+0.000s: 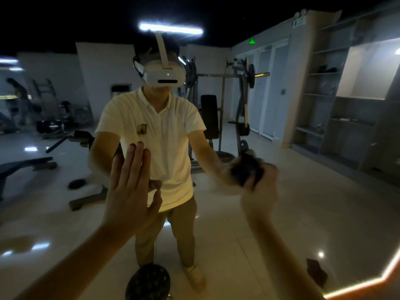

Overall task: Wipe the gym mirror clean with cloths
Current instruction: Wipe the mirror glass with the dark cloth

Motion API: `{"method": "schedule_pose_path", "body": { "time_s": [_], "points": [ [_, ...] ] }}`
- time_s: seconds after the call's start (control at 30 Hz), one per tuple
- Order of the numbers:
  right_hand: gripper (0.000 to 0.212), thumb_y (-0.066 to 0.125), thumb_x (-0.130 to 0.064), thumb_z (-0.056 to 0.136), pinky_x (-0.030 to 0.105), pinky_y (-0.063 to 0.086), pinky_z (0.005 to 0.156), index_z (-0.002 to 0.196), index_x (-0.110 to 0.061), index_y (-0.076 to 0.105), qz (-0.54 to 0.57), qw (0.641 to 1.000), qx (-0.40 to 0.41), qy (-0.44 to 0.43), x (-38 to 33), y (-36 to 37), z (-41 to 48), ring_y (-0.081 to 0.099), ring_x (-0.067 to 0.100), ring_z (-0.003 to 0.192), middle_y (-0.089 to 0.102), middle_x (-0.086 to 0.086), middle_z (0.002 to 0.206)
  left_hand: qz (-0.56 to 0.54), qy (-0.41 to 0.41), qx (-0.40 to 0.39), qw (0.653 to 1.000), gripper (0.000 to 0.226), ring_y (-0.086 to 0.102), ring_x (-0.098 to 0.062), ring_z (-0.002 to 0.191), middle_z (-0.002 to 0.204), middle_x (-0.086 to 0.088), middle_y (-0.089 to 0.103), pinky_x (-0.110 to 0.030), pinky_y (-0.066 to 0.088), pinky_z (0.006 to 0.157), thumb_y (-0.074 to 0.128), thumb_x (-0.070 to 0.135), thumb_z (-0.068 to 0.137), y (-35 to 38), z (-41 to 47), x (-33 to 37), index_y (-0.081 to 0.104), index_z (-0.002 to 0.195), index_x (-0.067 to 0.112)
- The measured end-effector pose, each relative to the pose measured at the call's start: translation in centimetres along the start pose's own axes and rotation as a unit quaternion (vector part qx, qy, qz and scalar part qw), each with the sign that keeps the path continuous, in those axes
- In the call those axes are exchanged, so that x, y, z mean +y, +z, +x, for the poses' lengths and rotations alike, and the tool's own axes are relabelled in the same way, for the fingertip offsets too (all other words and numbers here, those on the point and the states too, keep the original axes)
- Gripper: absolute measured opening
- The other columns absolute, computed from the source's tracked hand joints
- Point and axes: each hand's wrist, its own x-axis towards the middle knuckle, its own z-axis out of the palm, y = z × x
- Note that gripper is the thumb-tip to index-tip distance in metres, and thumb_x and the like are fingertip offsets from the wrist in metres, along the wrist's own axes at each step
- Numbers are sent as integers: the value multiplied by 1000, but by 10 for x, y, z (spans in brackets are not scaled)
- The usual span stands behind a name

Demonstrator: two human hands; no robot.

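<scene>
We face the mirror (313,191), which fills nearly the whole frame. Our left hand (129,191) sits left of centre, flat against the glass with its fingers straight and close together, holding nothing; its fingertips meet those of their own reflection. Our right hand (259,191) is right of centre and blurred, its fingers curled round a dark cloth (246,169) bunched against the glass, where it meets the mirrored hand.

In the centre of the frame stands the reflected person (160,135) in a pale polo shirt, wearing a white headset (165,75). Behind, in the glass, we see a weight rack (238,87) at centre right, a bench (26,165) at the left edge, open shelves (324,83) at the right and a ceiling light (171,29) at top centre. A round dark object (148,282) lies at bottom centre, and a glowing light strip (368,284) crosses the lower right corner.
</scene>
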Motion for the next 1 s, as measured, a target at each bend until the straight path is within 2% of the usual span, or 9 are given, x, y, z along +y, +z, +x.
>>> {"method": "schedule_pose_path", "body": {
  "time_s": [0.13, 0.23, 0.3, 0.37, 0.47, 0.57, 0.7, 0.87, 1.0],
  "points": [
    [28, 49, -23, 103, 32, 45, 79, 127, -10, 48, 8, 989, 67, 135, 2, 9, 17, 62, 26, 105, 57, 10, 123, 1, -16, 3, 1000, 93, 6, -40, 159, 171, -24, 4, -63, 12, 126, 51, 45, 94, 6, -1, 5, 10, 162, -5],
    [32, 40, -40, 103, 19, 48, 83, 127, -24, 50, 20, 999, 2, -46, -51, 44, -48, 53, 1, 99, 57, -9, 117, 2, -11, 1, 1000, 87, 6, -40, 159, 171, -25, 5, -62, 10, 127, 44, 43, 97, 9, -1, 2, 11, 161, -5],
    [22, 48, -45, 101, 26, 57, 82, 116, -30, 52, -2, 959, -166, -228, -74, 60, -92, 57, 4, 96, 57, -10, 113, 13, -3, -1, 1000, 80, 7, -41, 159, 170, -26, 6, -62, 10, 127, 37, 42, 102, 10, -1, -2, 13, 161, -7],
    [19, 59, -41, 97, 32, 57, 84, 111, -28, 56, -15, 922, -223, -317, -73, 61, -101, 58, 10, 98, 58, -5, 111, 17, 4, -2, 1000, 78, 7, -40, 159, 170, -25, 6, -60, 9, 127, 39, 38, 102, 9, -3, -6, 13, 161, -6],
    [20, 52, -44, 100, 31, 51, 82, 110, -27, 57, -23, 957, -157, -241, -34, 39, -66, 57, 8, 94, 61, -2, 109, 14, 3, 4, 1000, 81, 8, -39, 159, 171, -23, 6, -60, 10, 127, 48, 31, 97, 8, -2, -6, 14, 161, -5],
    [35, 43, -46, 101, 42, 53, 83, 117, -18, 57, -62, 996, -31, -52, 8, 7, -12, 62, 24, 97, 62, 7, 109, 12, 2, 5, 1000, 81, 8, -39, 159, 172, -22, 5, -59, 10, 127, 46, 32, 97, 9, -3, -4, 13, 162, -3],
    [36, 49, -34, 94, 41, 44, 68, 102, -1, 60, -97, 991, 91, -12, 14, -7, 32, 55, 37, 82, 55, 24, 99, 7, 1, -16, 1000, 83, 9, -38, 159, 172, -21, 5, -61, 16, 126, 49, 33, 95, 1, -3, -4, 16, 162, -4],
    [21, 53, -19, 104, 25, 46, 82, 115, -3, 60, 41, 995, 90, 6, -56, 24, 16, 67, 26, 90, 67, 11, 102, -7, 26, -47, 999, 87, 8, -33, 160, 173, -17, 4, -61, 21, 125, 54, 33, 93, -27, -3, -14, 14, 162, -2],
    [34, 58, -26, 98, 31, 47, 95, 131, -19, 50, 121, 989, -80, -32, -138, 42, -37, 59, 16, 110, 62, 2, 121, -14, 1, -6, 1000, 88, 7, -32, 160, 173, -17, 7, -52, 10, 130, 58, 20, 89, -42, -9, -28, 14, 163, -2]
  ]
}}
